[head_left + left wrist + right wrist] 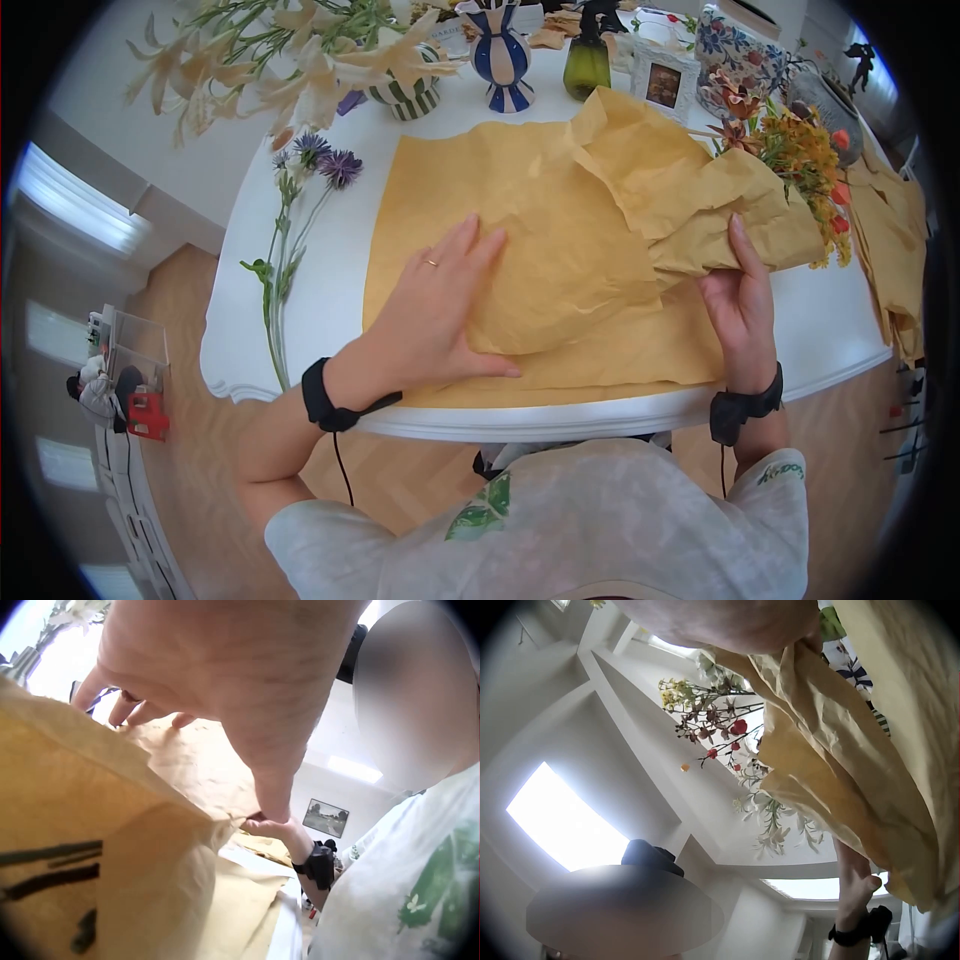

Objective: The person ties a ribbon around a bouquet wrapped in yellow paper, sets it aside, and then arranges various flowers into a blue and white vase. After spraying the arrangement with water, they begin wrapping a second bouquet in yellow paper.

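Observation:
Brown wrapping paper (450, 190) lies on the white table, one part folded over and bunched toward the right. From the bunched part's right end stick orange, yellow and red flowers (800, 150); in the right wrist view red blooms (739, 727) show beside the paper (832, 742). My left hand (435, 305) rests on the folded layer with fingers spread and thumb out; the left wrist view shows this hand (210, 667) over the paper, with dark stems (56, 877) at lower left. My right hand (742, 300) grips the bunched paper's near edge, some fingers hidden beneath.
Purple flowers (340, 168) with long green stems lie on the table's left. Along the back stand a striped vase (503, 60), a green bottle (587, 70), a picture frame (664, 82) and white lilies (290, 80). More brown paper (885, 235) hangs over the right edge.

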The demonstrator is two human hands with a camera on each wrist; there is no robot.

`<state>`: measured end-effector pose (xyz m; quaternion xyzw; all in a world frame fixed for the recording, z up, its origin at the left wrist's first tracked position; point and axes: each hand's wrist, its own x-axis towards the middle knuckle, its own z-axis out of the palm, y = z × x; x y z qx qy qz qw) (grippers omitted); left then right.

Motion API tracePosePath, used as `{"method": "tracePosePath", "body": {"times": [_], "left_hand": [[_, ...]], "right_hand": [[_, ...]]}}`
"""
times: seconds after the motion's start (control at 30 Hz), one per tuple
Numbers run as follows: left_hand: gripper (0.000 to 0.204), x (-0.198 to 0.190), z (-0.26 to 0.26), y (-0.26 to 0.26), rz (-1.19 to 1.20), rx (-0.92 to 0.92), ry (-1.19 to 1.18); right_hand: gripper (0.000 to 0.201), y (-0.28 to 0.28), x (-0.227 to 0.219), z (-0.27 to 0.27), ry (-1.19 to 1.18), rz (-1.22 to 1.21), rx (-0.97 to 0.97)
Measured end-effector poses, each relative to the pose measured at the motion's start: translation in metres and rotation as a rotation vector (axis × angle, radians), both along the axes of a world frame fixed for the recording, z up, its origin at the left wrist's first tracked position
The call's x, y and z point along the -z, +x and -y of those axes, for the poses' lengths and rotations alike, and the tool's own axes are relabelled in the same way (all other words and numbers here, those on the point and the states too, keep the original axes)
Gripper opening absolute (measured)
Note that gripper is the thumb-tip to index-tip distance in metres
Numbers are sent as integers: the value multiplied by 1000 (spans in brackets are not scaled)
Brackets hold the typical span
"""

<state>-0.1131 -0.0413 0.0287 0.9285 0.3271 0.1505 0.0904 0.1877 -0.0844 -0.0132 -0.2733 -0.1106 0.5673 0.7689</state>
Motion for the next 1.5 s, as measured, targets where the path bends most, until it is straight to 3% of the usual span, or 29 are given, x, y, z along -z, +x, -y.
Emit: {"method": "tracePosePath", "body": {"times": [0.03,0.1,0.2,0.27,0.3,0.37,0.43,0.5,0.63,0.83,0.9,0.93,0.97,1.03,1.07,1.13,1.2,1.23,1.3,1.43,1.5], "left_hand": [[86,4,8,5,-20,18,141],[89,12,17,7,-39,1,175],[74,14,22,5,21,-1,193],[47,9,25,1,9,-137,-152],[47,9,23,-2,8,-139,-146],[15,10,9,-10,285,-389,-99],[17,8,-29,-27,619,-446,-261],[22,-4,-52,-38,688,-482,-398],[24,-1,-82,-46,721,-632,-461],[25,60,-127,-69,500,-709,-561],[23,67,-133,-69,101,-810,-280],[21,71,-132,-68,-7,-792,-119],[21,76,-129,-66,-8,-788,-120],[27,67,-114,-40,-140,-639,452],[36,58,-109,-27,-171,-471,504],[32,49,-87,10,157,-263,134],[33,32,-72,42,193,-269,-722],[33,36,-71,54,194,-262,-725],[33,40,-68,75,209,-143,-977],[33,39,-67,98,166,-16,-1102],[36,49,-70,104,414,34,-1308]], "right_hand": [[34,1,-1,0,3,0,-4],[34,1,-3,3,-37,-1,-35],[33,0,-8,2,-39,16,-56],[33,5,-6,0,-28,33,-71],[32,9,-4,0,-18,49,-82],[32,14,-3,1,-2,76,-95],[33,24,-8,-7,-4,106,-109],[35,35,-4,-13,18,85,-173],[30,55,0,-37,90,-16,-357],[36,53,26,-69,57,-101,-440],[37,43,32,-74,37,-83,-387],[38,40,35,-76,2,-90,-389],[38,37,38,-78,-34,-97,-390],[40,37,44,-81,-30,-138,-413],[41,36,44,-81,-3,-131,-429],[43,24,40,-82,-12,-93,-415],[43,19,40,-85,-38,-120,-415],[43,18,40,-87,-62,-147,-419],[42,18,40,-90,-43,-146,-451],[40,19,37,-94,-31,-93,-521],[38,23,40,-97,-10,-25,-519]]}}
